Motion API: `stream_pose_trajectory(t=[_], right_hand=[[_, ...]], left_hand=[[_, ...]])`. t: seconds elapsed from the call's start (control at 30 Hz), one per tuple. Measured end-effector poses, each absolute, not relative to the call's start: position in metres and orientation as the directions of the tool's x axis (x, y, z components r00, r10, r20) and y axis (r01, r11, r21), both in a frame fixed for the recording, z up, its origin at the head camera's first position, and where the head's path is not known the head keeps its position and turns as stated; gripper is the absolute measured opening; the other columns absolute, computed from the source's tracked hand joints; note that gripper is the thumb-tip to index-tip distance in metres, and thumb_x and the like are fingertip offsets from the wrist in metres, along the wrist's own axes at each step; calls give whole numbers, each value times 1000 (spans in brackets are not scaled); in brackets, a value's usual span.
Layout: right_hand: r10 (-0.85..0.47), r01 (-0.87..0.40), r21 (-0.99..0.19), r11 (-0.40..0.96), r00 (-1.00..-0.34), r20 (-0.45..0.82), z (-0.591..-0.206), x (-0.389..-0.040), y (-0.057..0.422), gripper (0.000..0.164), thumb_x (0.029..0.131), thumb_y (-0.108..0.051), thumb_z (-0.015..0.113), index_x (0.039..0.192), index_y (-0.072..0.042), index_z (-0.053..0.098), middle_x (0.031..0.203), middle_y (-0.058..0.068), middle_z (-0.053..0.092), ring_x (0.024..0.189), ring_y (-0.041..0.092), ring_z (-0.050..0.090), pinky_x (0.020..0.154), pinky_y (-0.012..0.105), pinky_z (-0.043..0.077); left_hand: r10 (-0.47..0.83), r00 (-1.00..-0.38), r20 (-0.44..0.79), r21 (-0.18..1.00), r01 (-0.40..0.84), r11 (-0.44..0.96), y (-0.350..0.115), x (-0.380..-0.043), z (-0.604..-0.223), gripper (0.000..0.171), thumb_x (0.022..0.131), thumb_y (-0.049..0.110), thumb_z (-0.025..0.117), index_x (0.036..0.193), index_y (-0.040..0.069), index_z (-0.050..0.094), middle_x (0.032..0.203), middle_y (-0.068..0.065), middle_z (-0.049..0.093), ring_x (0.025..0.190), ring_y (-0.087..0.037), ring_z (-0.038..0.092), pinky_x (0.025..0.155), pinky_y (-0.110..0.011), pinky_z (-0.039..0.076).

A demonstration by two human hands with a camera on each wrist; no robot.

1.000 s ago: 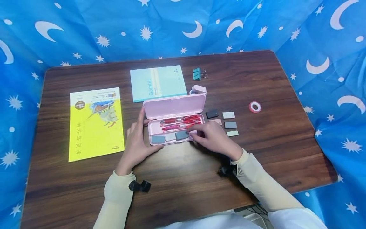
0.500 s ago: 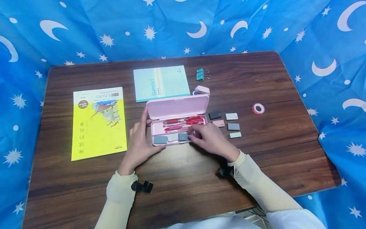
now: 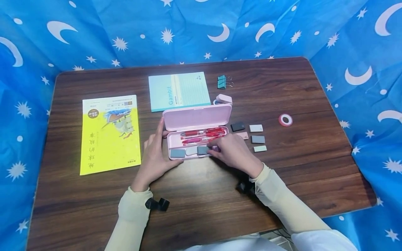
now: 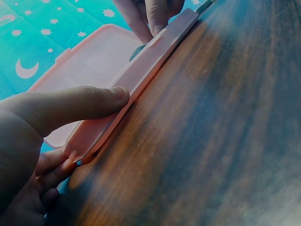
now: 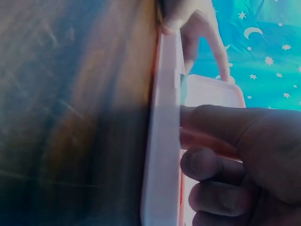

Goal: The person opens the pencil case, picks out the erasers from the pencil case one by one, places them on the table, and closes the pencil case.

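An open pink pencil case (image 3: 173,141) lies mid-table with its lid (image 3: 197,116) raised. Inside are red pens (image 3: 202,133) and a front row of three erasers: grey (image 3: 177,153), pale (image 3: 190,150) and dark grey (image 3: 203,150). My left hand (image 3: 155,155) grips the case's left end. Its thumb (image 4: 70,106) lies along the front wall (image 4: 141,70), and its index finger stands against the lid. My right hand (image 3: 233,151) reaches over the front wall (image 5: 164,141), its curled fingers (image 5: 211,165) on the right end of the dark grey eraser.
Several loose erasers lie just right of the case, among them a black one (image 3: 237,126) and a grey one (image 3: 258,139). A yellow book (image 3: 110,134), teal notebook (image 3: 178,91), teal binder clips (image 3: 221,82), small pink item (image 3: 224,99) and red tape roll (image 3: 285,120) share the table.
The dark grey eraser, tilted a second ago, now lies flat in the case's front row. Both hands stay almost where they were.
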State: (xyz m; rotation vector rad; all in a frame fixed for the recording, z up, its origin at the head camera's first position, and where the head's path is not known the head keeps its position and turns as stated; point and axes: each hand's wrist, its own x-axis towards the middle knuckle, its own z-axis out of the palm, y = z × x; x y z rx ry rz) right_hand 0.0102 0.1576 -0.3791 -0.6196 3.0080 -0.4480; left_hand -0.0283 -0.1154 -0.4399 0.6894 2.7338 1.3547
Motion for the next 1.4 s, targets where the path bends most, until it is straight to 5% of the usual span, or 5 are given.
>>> stream_pose_trajectory(t=[0.37,0.63,0.87,1.4], right_hand=[[-374,-312,-417,854,-924,-74,-378,2,158,9,86,-25,80,90,-17,78,73,-9,67,65,8,56,60,31,43],[-370,-266,-574,774,-926,-70,-370,3,169,10,86,-18,80,91,-15,72,66,-9,55,61,8,49,59,30,39],[-373,-297,-548,782,-928,-29,-344,5,199,12,86,-14,79,86,-14,67,60,-10,50,54,7,45,54,28,35],[-312,-179,-397,900,-901,-303,-343,13,267,19,83,-9,77,76,-20,63,62,-9,51,58,10,49,58,32,39]], left_hand=[[393,-904,170,761,374,531,-114,-28,-440,144,59,36,99,162,36,-2,141,-6,58,124,-28,44,105,-51,24],[398,-901,174,759,380,528,-114,-28,-439,143,60,35,98,163,35,-1,141,-6,57,123,-29,44,105,-52,24],[400,-900,172,762,378,525,-115,-28,-439,142,61,37,98,163,34,-2,142,-7,57,124,-28,44,106,-51,23],[397,-900,180,774,378,507,-115,-27,-437,143,60,35,98,163,35,-1,142,-7,57,124,-28,43,105,-51,22]])
